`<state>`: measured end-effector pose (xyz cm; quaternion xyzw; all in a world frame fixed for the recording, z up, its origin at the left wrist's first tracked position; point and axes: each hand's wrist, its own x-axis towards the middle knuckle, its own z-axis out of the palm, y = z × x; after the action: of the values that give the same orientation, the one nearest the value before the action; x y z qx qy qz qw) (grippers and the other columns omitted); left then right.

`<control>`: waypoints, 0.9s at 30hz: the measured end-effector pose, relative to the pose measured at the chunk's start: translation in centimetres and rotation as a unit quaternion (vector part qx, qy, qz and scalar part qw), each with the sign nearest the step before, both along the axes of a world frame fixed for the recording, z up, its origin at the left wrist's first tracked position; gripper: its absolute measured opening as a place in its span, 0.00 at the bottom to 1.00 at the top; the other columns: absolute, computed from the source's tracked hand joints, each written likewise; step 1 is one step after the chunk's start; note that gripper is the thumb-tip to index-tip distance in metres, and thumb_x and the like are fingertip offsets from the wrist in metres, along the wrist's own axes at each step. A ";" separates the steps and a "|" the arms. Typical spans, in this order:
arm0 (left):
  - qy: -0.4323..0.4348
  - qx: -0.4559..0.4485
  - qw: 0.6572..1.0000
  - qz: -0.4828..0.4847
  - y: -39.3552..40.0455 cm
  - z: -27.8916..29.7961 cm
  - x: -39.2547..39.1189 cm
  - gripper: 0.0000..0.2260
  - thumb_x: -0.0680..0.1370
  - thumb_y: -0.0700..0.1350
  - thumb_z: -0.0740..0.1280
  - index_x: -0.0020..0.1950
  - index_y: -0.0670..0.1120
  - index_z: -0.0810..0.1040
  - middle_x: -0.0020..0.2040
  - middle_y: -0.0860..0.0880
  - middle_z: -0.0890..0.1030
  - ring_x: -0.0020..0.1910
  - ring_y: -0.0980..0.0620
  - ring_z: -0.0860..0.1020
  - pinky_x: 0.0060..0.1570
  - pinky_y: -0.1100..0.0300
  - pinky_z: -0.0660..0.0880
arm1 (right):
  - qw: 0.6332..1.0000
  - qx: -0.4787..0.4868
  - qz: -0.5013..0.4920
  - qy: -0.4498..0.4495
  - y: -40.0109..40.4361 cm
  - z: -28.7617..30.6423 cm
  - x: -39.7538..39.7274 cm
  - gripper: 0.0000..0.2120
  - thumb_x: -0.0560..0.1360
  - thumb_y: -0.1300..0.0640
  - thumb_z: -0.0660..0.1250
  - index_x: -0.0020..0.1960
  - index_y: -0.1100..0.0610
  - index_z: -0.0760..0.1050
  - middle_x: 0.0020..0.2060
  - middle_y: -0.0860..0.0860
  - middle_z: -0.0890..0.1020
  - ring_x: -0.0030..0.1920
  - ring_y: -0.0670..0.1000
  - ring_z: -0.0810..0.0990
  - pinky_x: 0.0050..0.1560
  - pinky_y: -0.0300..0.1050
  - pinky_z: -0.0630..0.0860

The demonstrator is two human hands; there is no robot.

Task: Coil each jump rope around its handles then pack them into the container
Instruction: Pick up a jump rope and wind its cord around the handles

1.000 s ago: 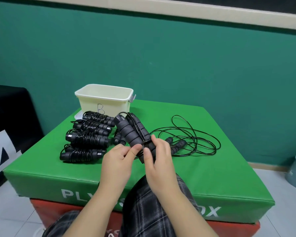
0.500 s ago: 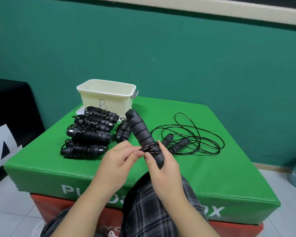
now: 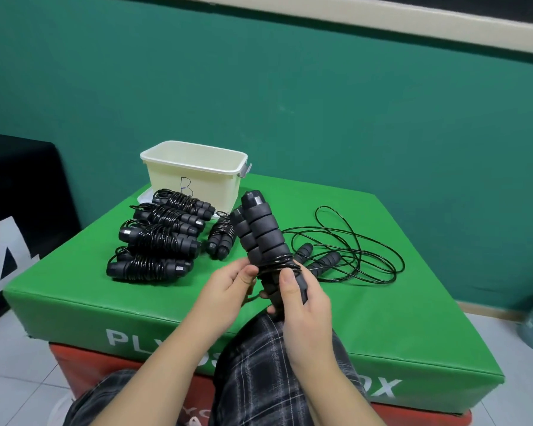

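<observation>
Handles [image 3: 260,233], two black foam ones held side by side, stick up from the person's grip and lean toward 11 o'clock, just in front of the green box's [image 3: 413,318] near edge. A few turns of black cord [image 3: 279,263] circle them low down, right above the fingers. The right hand [image 3: 303,298] curls round the bottom of the pair, thumb laid up the front. The left hand [image 3: 228,287] sits at 9 o'clock of the handles, its thumb and fingers pinched at the cord where it meets the wraps; a short length of cord trails down between the two hands.

At 3 o'clock of the held pair, a loose rope [image 3: 348,250] lies spread in wide loops on the box, its two handles pointing back toward the hands. At 9 to 10 o'clock, four wound ropes [image 3: 159,238] lie in a row, one behind another, each cord coiled tight round its handles. A fifth wound rope [image 3: 222,238] lies between that row and the held pair, partly hidden behind the handles.

Behind the row, at 11 o'clock, stands the cream tub [image 3: 194,176], open at the top, with a letter B drawn on its near wall. It rests on a flat pale lid [image 3: 143,196], touching the farthest wound rope or nearly so; I cannot tell which.

Plaid trousers [image 3: 259,379] show below the hands, and a teal wall [image 3: 290,103] rises behind the box.
</observation>
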<state>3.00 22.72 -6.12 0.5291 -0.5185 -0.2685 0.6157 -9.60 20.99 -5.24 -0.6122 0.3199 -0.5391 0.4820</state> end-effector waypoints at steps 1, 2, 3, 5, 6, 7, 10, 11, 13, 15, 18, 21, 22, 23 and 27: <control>0.026 0.012 1.000 -0.012 0.1 0.1 -0.2 0.24 0.70 0.65 0.63 0.41 0.42 0.75 0.25 0.56 0.69 0.24 0.60 0.64 0.26 0.63 0.60 | 1.000 -0.002 -0.003 -0.001 0.0 0.1 0.0 0.25 0.69 0.37 0.62 0.56 0.55 0.78 0.41 0.48 0.84 0.41 0.46 0.81 0.38 0.37 0.76; 0.044 0.021 0.999 -0.009 0.2 0.2 -0.3 0.24 0.69 0.65 0.63 0.37 0.42 0.73 0.24 0.56 0.64 0.24 0.58 0.60 0.26 0.62 0.56 | 1.000 -0.004 -0.009 -0.001 0.1 0.3 0.0 0.21 0.71 0.39 0.62 0.54 0.53 0.78 0.42 0.46 0.84 0.42 0.43 0.81 0.40 0.34 0.75; 0.043 0.026 0.999 0.009 0.4 0.5 -0.4 0.23 0.68 0.66 0.63 0.32 0.46 0.71 0.24 0.55 0.61 0.24 0.57 0.58 0.26 0.61 0.53 | 1.000 -0.006 -0.021 0.001 0.2 0.3 0.1 0.18 0.72 0.41 0.61 0.52 0.52 0.78 0.43 0.43 0.83 0.43 0.41 0.80 0.42 0.31 0.73; 0.009 0.024 0.998 0.060 0.9 0.9 -0.5 0.26 0.70 0.68 0.64 0.25 0.49 0.64 0.24 0.54 0.58 0.24 0.57 0.56 0.26 0.61 0.52 | 0.998 -0.024 -0.062 0.011 0.2 0.4 0.3 0.14 0.73 0.43 0.60 0.53 0.48 0.76 0.46 0.38 0.82 0.46 0.39 0.79 0.46 0.28 0.71; -0.012 0.024 0.996 0.090 1.1 1.2 -0.6 0.28 0.70 0.67 0.66 0.24 0.48 0.62 0.24 0.54 0.57 0.25 0.57 0.56 0.26 0.61 0.51 | 0.994 -0.050 -0.092 0.025 0.1 0.3 0.4 0.13 0.73 0.42 0.60 0.54 0.45 0.75 0.49 0.37 0.80 0.50 0.39 0.78 0.49 0.29 0.70; -0.025 0.025 0.992 0.118 1.3 1.2 -0.4 0.29 0.69 0.67 0.67 0.24 0.46 0.61 0.25 0.53 0.56 0.26 0.57 0.55 0.27 0.60 0.51 | 0.988 -0.088 -0.123 0.044 -0.1 0.1 0.5 0.13 0.74 0.42 0.60 0.56 0.43 0.73 0.52 0.37 0.78 0.54 0.41 0.77 0.53 0.31 0.70; -0.054 0.034 0.985 0.161 1.6 1.2 0.0 0.34 0.63 0.70 0.66 0.29 0.36 0.72 0.27 0.49 0.60 0.28 0.56 0.58 0.29 0.58 0.54 | 0.963 -0.199 -0.150 0.102 -0.3 -0.2 0.7 0.11 0.76 0.47 0.58 0.55 0.38 0.76 0.57 0.42 0.72 0.60 0.40 0.72 0.60 0.30 0.66; -0.060 0.038 0.984 0.165 1.7 1.3 0.2 0.36 0.62 0.71 0.65 0.32 0.34 0.75 0.28 0.48 0.61 0.29 0.55 0.58 0.30 0.58 0.55 | 0.956 -0.227 -0.142 0.118 -0.3 -0.3 0.8 0.13 0.76 0.48 0.59 0.57 0.42 0.77 0.58 0.44 0.72 0.61 0.38 0.71 0.61 0.28 0.64; -0.063 0.041 0.982 0.173 2.0 1.6 0.3 0.35 0.65 0.70 0.67 0.32 0.34 0.75 0.27 0.47 0.60 0.28 0.55 0.58 0.29 0.58 0.54 | 0.947 -0.248 -0.125 0.163 -0.1 -0.5 0.9 0.18 0.76 0.47 0.60 0.63 0.50 0.76 0.60 0.45 0.72 0.63 0.38 0.69 0.64 0.29 0.63; -0.078 0.044 0.980 0.176 2.4 1.8 0.2 0.27 0.69 0.60 0.71 0.27 0.37 0.71 0.25 0.50 0.58 0.26 0.55 0.56 0.27 0.59 0.52 | 0.941 -0.231 -0.113 0.221 0.1 -0.6 1.1 0.26 0.73 0.44 0.60 0.68 0.53 0.71 0.64 0.47 0.71 0.66 0.41 0.67 0.66 0.34 0.64; -0.134 0.045 0.976 0.168 2.5 1.7 0.4 0.20 0.70 0.55 0.72 0.26 0.42 0.75 0.21 0.50 0.63 0.23 0.53 0.60 0.26 0.60 0.56 | 0.903 -0.241 -0.140 0.327 0.1 -0.6 1.3 0.35 0.70 0.42 0.62 0.73 0.58 0.64 0.65 0.51 0.71 0.65 0.47 0.64 0.66 0.43 0.65; -0.220 0.019 0.964 0.148 2.2 1.0 0.9 0.23 0.68 0.63 0.69 0.28 0.43 0.75 0.28 0.46 0.71 0.29 0.51 0.68 0.31 0.56 0.64 | 0.898 -0.196 -0.113 0.378 0.1 -0.3 1.2 0.41 0.71 0.48 0.70 0.77 0.58 0.54 0.69 0.52 0.68 0.68 0.50 0.59 0.70 0.41 0.58; -0.237 0.012 0.961 0.140 2.2 0.9 1.1 0.24 0.67 0.65 0.65 0.29 0.44 0.76 0.28 0.47 0.72 0.31 0.51 0.70 0.32 0.55 0.67 | 0.903 -0.190 -0.105 0.371 0.1 -0.3 1.1 0.41 0.72 0.50 0.70 0.77 0.58 0.52 0.69 0.51 0.67 0.68 0.50 0.59 0.69 0.39 0.55; -0.247 0.002 0.961 0.127 2.2 0.8 1.4 0.24 0.67 0.66 0.62 0.31 0.45 0.78 0.29 0.48 0.74 0.32 0.51 0.72 0.35 0.53 0.69 | 0.908 -0.187 -0.104 0.359 0.0 -0.4 1.0 0.40 0.73 0.51 0.70 0.77 0.57 0.51 0.69 0.50 0.66 0.69 0.49 0.59 0.68 0.37 0.53; -0.260 -0.062 0.962 0.058 2.2 0.4 2.2 0.11 0.74 0.59 0.60 0.48 0.56 0.76 0.41 0.56 0.76 0.39 0.58 0.75 0.40 0.60 0.72 | 0.939 -0.158 -0.093 0.290 0.3 -0.2 0.7 0.37 0.73 0.50 0.70 0.76 0.54 0.56 0.64 0.44 0.68 0.64 0.42 0.61 0.65 0.34 0.57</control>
<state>5.23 24.94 -5.73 0.5709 -0.6447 -0.0526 0.5056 -8.89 21.30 -5.42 -0.7778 0.4120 -0.4239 0.2134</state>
